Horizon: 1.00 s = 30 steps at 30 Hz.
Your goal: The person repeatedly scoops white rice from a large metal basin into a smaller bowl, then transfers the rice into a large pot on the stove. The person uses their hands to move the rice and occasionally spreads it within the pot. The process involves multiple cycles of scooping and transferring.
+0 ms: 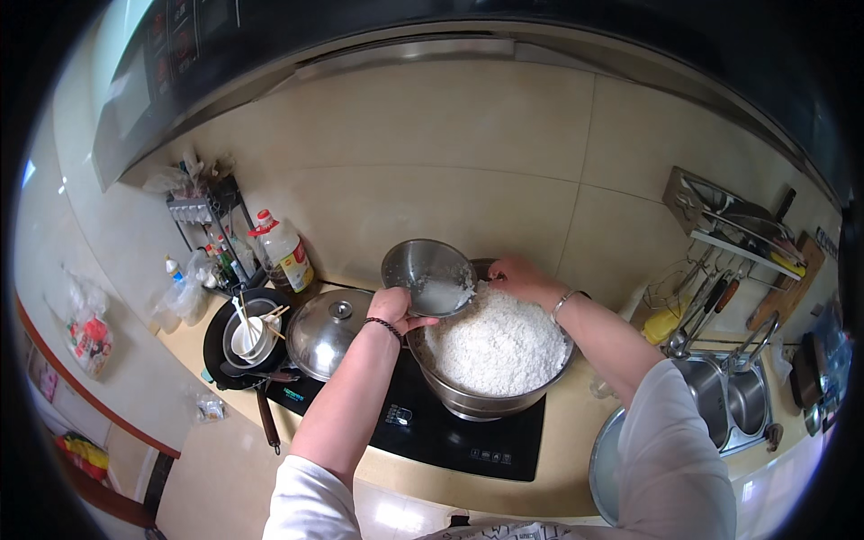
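Note:
My left hand [395,307] grips the near rim of a small stainless steel bowl [422,263], thumb outside. The bowl is tilted, with white, wet-looking grains clinging to its inside. Below and right of it, a wide steel pot [466,399] holds a tall heap of white grains [503,341] resembling rice. My right hand [523,278] is at the far edge of this heap, near the pot's back rim. Its fingers are curled, and whether they pinch anything cannot be seen. The pot stands on a black induction hob [459,449].
Left of the pot are a domed steel lid [324,337] and a black frying pan [212,337] holding bowls and chopsticks. An oil bottle [287,256] stands behind them. A double sink [746,405] is at right, with a basin [604,466] at the counter's front and hanging utensils above.

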### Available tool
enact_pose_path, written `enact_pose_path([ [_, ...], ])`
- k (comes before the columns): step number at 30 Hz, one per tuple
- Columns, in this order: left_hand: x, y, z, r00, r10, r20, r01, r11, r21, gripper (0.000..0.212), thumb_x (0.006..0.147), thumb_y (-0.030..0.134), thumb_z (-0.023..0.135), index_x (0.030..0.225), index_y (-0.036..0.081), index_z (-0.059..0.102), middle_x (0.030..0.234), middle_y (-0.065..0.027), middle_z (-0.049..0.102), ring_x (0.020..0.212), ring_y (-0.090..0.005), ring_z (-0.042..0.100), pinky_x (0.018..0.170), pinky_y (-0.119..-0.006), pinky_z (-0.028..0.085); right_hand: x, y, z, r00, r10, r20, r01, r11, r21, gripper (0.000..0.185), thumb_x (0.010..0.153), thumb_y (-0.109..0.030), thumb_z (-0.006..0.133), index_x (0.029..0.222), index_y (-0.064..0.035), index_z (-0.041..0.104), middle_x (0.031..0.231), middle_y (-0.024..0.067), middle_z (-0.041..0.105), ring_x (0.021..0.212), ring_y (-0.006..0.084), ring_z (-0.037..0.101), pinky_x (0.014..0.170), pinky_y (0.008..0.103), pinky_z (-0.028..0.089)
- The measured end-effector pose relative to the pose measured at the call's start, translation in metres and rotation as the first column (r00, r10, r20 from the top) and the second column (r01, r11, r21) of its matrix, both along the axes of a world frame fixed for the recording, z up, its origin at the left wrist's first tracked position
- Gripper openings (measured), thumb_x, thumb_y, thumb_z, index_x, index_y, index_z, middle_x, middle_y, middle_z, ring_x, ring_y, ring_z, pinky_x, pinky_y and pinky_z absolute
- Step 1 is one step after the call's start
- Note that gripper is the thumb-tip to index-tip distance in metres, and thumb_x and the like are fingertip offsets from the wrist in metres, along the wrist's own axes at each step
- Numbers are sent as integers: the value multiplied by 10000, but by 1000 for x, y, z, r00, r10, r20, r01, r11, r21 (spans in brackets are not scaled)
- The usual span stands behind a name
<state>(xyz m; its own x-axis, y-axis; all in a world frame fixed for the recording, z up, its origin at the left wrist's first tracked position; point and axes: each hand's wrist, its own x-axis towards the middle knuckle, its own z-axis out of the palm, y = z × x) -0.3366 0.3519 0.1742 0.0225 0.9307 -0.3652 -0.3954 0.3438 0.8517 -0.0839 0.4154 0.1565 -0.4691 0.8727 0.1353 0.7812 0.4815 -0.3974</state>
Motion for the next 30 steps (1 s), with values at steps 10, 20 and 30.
enact_pose_path([
  [10, -18, -19, 18, 998, -1, 56, -2, 999, 40, 216, 750, -84, 320, 950, -134, 387, 1012, -245, 464, 866, -436, 557, 678, -543, 541, 6, 12, -39, 989, 128, 80, -127, 992, -22, 328, 846, -236, 428, 1077, -55, 573, 1099, 164, 558, 1049, 320, 511, 893, 379, 404],
  [20, -27, -24, 15, 993, -10, 120, 1, 997, 75, 297, 741, -86, 312, 1024, -150, 375, 1081, -285, 451, 914, -459, 536, 714, -554, 522, -24, 49, -53, 963, 172, 207, -181, 983, 22, 243, 790, -186, 452, 820, -24, 631, 888, 181, 610, 858, 344, 573, 752, 417, 450],
  [30, -26, -24, 13, 985, 18, 169, -28, 998, 54, 311, 697, -108, 331, 998, -145, 400, 996, -246, 493, 829, -432, 572, 643, -520, 557, -54, 30, -33, 971, 80, 226, -44, 986, -161, 312, 819, -244, 426, 926, -23, 619, 948, 182, 607, 886, 338, 579, 748, 397, 452],
])
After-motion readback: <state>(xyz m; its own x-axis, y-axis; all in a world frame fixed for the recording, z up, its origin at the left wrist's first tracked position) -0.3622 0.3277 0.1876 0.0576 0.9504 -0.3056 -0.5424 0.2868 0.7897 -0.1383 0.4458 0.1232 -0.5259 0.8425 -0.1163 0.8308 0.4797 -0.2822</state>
